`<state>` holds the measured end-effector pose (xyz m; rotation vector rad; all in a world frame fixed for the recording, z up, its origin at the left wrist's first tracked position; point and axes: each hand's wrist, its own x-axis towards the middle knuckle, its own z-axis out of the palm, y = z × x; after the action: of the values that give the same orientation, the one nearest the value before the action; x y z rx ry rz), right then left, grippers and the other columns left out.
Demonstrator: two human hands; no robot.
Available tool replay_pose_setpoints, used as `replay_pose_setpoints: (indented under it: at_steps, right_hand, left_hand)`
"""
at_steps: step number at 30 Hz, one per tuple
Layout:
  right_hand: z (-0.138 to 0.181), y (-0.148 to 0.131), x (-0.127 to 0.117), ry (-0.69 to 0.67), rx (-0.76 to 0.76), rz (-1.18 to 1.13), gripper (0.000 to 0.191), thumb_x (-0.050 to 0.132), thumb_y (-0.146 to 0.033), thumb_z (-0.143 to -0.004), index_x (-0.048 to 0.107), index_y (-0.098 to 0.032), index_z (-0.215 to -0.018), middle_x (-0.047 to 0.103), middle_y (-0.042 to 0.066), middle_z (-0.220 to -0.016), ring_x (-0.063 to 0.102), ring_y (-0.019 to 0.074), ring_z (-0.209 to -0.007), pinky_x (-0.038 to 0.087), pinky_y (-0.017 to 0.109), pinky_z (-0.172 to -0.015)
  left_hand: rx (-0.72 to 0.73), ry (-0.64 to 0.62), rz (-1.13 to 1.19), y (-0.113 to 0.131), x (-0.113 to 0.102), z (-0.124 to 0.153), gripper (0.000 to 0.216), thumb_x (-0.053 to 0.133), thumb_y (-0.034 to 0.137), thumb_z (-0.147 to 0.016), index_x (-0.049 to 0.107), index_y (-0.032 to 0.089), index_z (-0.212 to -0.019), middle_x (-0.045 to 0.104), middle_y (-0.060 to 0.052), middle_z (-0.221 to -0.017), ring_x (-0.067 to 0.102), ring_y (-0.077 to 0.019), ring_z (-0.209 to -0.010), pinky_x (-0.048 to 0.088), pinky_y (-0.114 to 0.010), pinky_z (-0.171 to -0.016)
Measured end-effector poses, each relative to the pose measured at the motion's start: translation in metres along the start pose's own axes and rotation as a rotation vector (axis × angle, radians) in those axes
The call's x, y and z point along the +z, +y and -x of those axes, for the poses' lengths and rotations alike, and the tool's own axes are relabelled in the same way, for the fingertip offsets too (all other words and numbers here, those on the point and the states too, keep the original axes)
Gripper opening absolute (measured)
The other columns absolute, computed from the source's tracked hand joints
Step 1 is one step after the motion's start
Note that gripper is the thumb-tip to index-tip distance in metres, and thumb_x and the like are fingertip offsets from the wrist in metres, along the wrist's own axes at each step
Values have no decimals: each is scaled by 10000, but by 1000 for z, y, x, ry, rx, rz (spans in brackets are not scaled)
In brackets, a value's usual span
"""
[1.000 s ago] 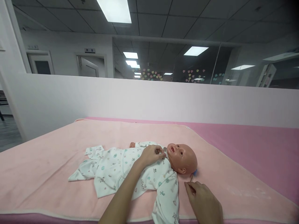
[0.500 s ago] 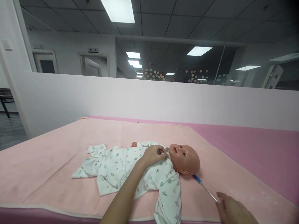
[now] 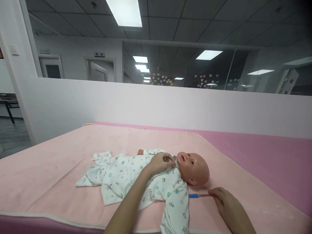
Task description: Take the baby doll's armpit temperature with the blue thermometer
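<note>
A baby doll (image 3: 195,167) lies on its back, its head to the right, dressed in a white printed baby outfit (image 3: 122,172). My left hand (image 3: 162,162) rests on the doll's chest, fingers curled and pinching the shirt's collar by the neck. A small grey thing shows at the neckline beside those fingertips. To the right of the doll's near sleeve, my right hand (image 3: 223,200) pinches one end of a slim thermometer (image 3: 200,195). Its blue end points left and reaches the sleeve's edge, below the doll's head.
Beneath the doll spreads a peach-coloured pad (image 3: 60,156) over a pink surface (image 3: 263,156). A low white partition (image 3: 158,104) stands behind, with dark glass above it. At far left, a dark-legged table or bench (image 3: 9,107) stands on the floor.
My right hand has moved up and left, swinging the thermometer from a slant under the doll's head to nearly level beside the sleeve. My left hand stays at the collar.
</note>
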<state>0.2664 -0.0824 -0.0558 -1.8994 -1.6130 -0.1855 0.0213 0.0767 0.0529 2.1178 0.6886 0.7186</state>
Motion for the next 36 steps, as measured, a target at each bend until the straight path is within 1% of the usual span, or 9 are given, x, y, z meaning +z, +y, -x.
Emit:
replay_pose_setpoints:
  at_steps: [5,9,12,14,17,20,24,29,36]
  right_hand:
    - [6,5,7,78,73,-3,309,365,-312,-792,645,-194,-849,684,54,-907,639,212,-828,493,335,-739]
    - [6,-10,-9,187,129,84,333,387,-380,-792,653,-190,-857,702,60,-827,657,230,-725,506,329,-620]
    - [-2,-50,-24,351,96,97,296,435,-406,-790,661,-217,-814,702,43,-764,648,218,-623,478,297,-515]
    - [-14,-90,-26,426,-63,-10,219,484,-359,-791,658,-230,-825,700,26,-790,644,184,-637,465,253,-516]
    - [-43,-152,-5,476,-301,-156,212,433,-223,-840,636,-194,-893,685,43,-833,630,161,-750,463,239,-664]
    - [-70,-188,30,429,-363,-135,236,376,-150,-836,604,-167,-777,627,40,-669,572,158,-623,416,256,-590]
    - [-80,-189,55,398,-368,-178,242,362,-90,-790,590,-164,-817,588,35,-670,535,168,-647,389,274,-607]
    - [-69,-178,50,435,-368,-309,314,332,-20,-714,576,-157,-856,583,51,-753,517,187,-746,402,308,-677]
    - [-73,-180,50,573,-307,-382,359,311,-4,-716,542,-165,-940,565,65,-845,514,197,-831,434,349,-746]
  left_hand:
    - [17,-107,261,3,-7,1,238,643,325,-655,666,145,-810,595,-9,-700,495,-100,-642,362,-204,-596]
    - [12,-122,278,-3,-8,0,245,671,302,-640,670,145,-828,592,-11,-691,493,-100,-650,357,-204,-595]
    - [9,-116,323,-5,-9,0,244,682,294,-634,669,138,-821,566,1,-637,467,-85,-608,334,-197,-564]
    - [-13,-102,368,-4,-11,1,250,686,297,-633,668,135,-822,547,11,-615,445,-73,-579,313,-193,-540]
    - [-68,-61,457,-3,-13,1,263,688,306,-630,660,132,-825,528,21,-595,419,-60,-539,290,-192,-513]
    - [-85,99,576,-8,-14,-2,230,700,280,-597,641,111,-742,554,3,-629,455,-67,-570,320,-191,-538]
    - [-155,332,568,-13,-13,-6,194,688,253,-584,625,110,-698,516,23,-565,407,-51,-507,298,-185,-494]
    - [-221,378,584,-6,-14,-3,230,683,294,-606,634,126,-754,480,42,-536,362,-40,-472,280,-183,-477]
    - [-164,202,535,-4,-15,-2,238,657,324,-646,658,118,-765,446,44,-496,363,-53,-495,266,-195,-499]
